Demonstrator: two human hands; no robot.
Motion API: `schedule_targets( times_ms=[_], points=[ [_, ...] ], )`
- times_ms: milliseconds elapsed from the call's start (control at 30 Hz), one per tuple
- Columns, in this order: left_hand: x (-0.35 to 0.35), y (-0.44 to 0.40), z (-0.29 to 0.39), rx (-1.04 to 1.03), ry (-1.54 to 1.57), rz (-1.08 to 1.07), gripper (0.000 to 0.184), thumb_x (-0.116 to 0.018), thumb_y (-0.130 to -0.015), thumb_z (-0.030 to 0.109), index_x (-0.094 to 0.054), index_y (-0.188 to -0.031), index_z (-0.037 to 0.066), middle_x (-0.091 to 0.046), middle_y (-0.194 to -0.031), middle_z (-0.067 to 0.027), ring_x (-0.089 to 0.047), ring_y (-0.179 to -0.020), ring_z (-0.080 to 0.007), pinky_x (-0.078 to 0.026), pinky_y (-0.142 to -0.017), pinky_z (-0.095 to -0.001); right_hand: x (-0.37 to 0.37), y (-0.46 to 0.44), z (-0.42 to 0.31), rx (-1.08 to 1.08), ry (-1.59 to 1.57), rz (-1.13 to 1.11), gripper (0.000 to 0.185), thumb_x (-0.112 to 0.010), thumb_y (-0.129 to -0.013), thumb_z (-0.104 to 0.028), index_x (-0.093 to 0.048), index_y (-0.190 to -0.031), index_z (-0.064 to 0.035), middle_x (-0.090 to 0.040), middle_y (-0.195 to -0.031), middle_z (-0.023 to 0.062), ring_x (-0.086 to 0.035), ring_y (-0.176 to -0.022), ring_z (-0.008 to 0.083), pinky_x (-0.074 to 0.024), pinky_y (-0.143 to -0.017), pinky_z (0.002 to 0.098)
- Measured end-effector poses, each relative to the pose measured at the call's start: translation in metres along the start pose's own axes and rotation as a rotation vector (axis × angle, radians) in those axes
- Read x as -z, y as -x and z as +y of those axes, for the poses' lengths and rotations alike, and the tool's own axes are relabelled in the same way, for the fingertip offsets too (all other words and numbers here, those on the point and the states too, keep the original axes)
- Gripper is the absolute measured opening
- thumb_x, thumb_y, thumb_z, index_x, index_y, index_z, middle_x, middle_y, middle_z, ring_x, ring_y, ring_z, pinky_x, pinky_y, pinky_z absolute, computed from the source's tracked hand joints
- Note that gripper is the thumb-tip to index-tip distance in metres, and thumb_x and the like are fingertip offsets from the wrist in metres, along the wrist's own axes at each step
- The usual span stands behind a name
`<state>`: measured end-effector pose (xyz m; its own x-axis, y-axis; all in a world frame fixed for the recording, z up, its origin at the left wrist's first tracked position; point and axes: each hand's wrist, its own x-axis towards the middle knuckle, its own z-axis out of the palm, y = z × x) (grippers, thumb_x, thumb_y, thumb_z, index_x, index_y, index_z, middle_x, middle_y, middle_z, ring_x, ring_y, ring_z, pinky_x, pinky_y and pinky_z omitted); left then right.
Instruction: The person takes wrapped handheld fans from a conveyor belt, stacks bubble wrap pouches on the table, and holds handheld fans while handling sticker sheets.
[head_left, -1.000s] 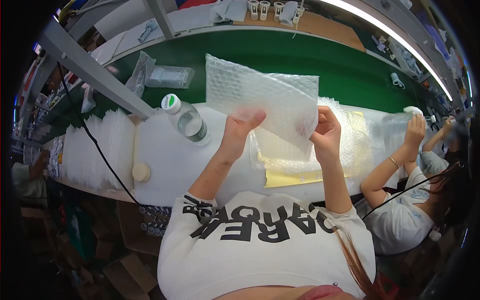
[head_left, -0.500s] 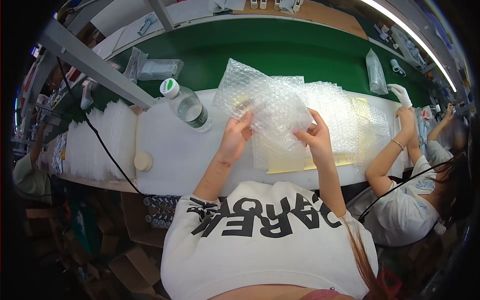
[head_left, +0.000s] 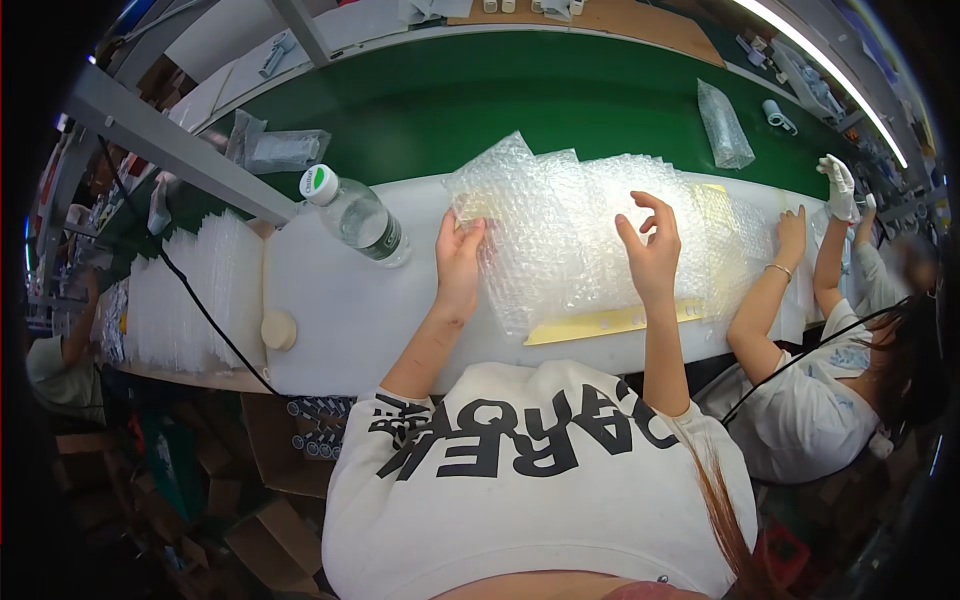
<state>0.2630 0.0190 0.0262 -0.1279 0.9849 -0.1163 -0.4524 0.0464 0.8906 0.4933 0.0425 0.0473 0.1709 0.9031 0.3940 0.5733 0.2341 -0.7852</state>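
My left hand (head_left: 458, 265) pinches the left edge of a bubble wrap bag (head_left: 510, 200), between thumb and fingers. The clear bag lies tilted over the left end of a spread of overlapping bubble wrap bags (head_left: 610, 235). Above that spread hovers my right hand (head_left: 652, 250), with nothing in it and its thumb and fingers apart. A yellow sheet (head_left: 580, 328) shows from under the near edge of the bags. Left of my left hand stands a clear water bottle (head_left: 365, 222) with a white and green cap.
A stack of thin white sheets (head_left: 200, 290) stands at the left, near a round cream disc (head_left: 279, 330). Wrapped items (head_left: 285, 150) lie on the green belt (head_left: 420, 110). At right, a co-worker's gloved hand (head_left: 840, 190) is raised. A black cable (head_left: 190, 285) hangs at left.
My right hand has let go of the bubble wrap bag and moved up and right. The bag has come down onto the others, with my left hand still at its edge.
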Motion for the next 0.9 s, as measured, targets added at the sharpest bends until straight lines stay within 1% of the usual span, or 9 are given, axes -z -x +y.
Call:
schedule_targets(
  times_ms=[67,133,167,300,333,467,633,800,900],
  points=[
    [0.005,-0.011,-0.031,-0.191,-0.450,0.110,0.055,-0.052,-0.087,0.012,-0.027,-0.134,0.004,-0.048,-0.117,-0.0153,-0.047,-0.104,-0.0246,-0.034,-0.094,-0.0337,0.020,-0.003,0.014,-0.070,-0.007,0.030,0.032,-0.062,-0.075,-0.010,-0.057,-0.106,-0.0067,-0.056,-0.102,0.0073,-0.048,-0.082,0.0173,-0.0401,-0.075,0.0242],
    [0.003,-0.019,-0.054,-0.395,-0.893,0.212,0.065,-0.056,-0.084,0.013,-0.020,-0.138,0.004,-0.042,-0.123,-0.0189,-0.042,-0.110,-0.0295,-0.031,-0.097,-0.0390,0.042,-0.003,0.045,0.023,0.329,0.196,0.032,-0.060,-0.081,-0.018,-0.056,-0.111,-0.0080,-0.056,-0.103,0.0071,-0.050,-0.081,0.0168,-0.0407,-0.072,0.0242],
    [0.000,-0.019,-0.058,-0.393,-0.886,0.199,0.065,-0.056,-0.084,0.013,-0.020,-0.138,0.004,-0.042,-0.123,-0.0189,-0.042,-0.110,-0.0295,-0.031,-0.097,-0.0390,0.052,-0.002,0.055,0.019,0.340,0.204,0.032,-0.060,-0.081,-0.018,-0.056,-0.111,-0.0080,-0.056,-0.103,0.0071,-0.050,-0.081,0.0168,-0.0407,-0.072,0.0242],
    [-0.004,-0.016,-0.063,-0.402,-0.964,0.015,0.080,-0.061,-0.079,0.013,-0.010,-0.140,0.005,-0.030,-0.132,-0.0224,-0.034,-0.116,-0.0354,-0.027,-0.099,-0.0451,0.081,-0.004,0.075,-0.607,0.519,0.020,0.037,-0.057,-0.084,-0.022,-0.051,-0.117,-0.0065,-0.055,-0.106,0.0089,-0.051,-0.090,0.0192,-0.0398,-0.081,0.0281],
    [-0.007,-0.018,-0.063,-0.406,-0.960,0.019,0.080,-0.061,-0.079,0.013,-0.010,-0.140,0.005,-0.030,-0.132,-0.0224,-0.034,-0.116,-0.0354,-0.027,-0.099,-0.0451,0.083,-0.007,0.077,-0.600,0.520,0.020,0.037,-0.057,-0.084,-0.022,-0.051,-0.117,-0.0065,-0.055,-0.106,0.0089,-0.051,-0.090,0.0192,-0.0398,-0.081,0.0281],
    [-0.023,-0.009,-0.056,-0.174,-0.709,-0.028,0.078,-0.059,-0.080,0.011,-0.010,-0.141,0.006,-0.031,-0.132,-0.0226,-0.032,-0.120,-0.0363,-0.025,-0.101,-0.0439,0.080,-0.007,0.082,-0.579,0.288,-0.060,0.045,-0.057,-0.084,-0.024,-0.045,-0.124,-0.0060,-0.055,-0.108,0.0132,-0.051,-0.095,0.0213,-0.0373,-0.088,0.0315],
    [-0.035,-0.011,-0.061,-0.231,-0.686,0.004,0.074,-0.058,-0.080,0.010,-0.014,-0.140,0.006,-0.030,-0.134,-0.0219,-0.030,-0.124,-0.0358,-0.023,-0.104,-0.0430,0.072,-0.006,0.074,-0.510,-0.239,-0.120,0.045,-0.057,-0.083,-0.021,-0.045,-0.124,-0.0085,-0.053,-0.117,0.0178,-0.048,-0.110,0.0301,-0.0326,-0.095,0.0367],
    [-0.032,-0.012,-0.059,-0.293,-0.611,0.003,0.067,-0.057,-0.081,0.010,-0.021,-0.138,0.005,-0.032,-0.134,-0.0180,-0.031,-0.124,-0.0321,-0.024,-0.104,-0.0412,0.076,0.006,0.019,-0.357,-0.747,-0.403,0.047,-0.055,-0.084,-0.016,-0.041,-0.128,-0.0066,-0.048,-0.122,0.0195,-0.045,-0.113,0.0295,-0.0322,-0.097,0.0377],
    [-0.025,-0.018,-0.058,-0.239,-0.510,0.022,0.062,-0.056,-0.082,0.011,-0.025,-0.136,0.005,-0.033,-0.135,-0.0158,-0.032,-0.124,-0.0301,-0.024,-0.104,-0.0395,0.060,0.004,0.022,-0.441,-0.850,-0.419,0.049,-0.054,-0.084,-0.016,-0.039,-0.129,-0.0054,-0.045,-0.125,0.0190,-0.042,-0.117,0.0283,-0.0307,-0.098,0.0380]
  ],
)
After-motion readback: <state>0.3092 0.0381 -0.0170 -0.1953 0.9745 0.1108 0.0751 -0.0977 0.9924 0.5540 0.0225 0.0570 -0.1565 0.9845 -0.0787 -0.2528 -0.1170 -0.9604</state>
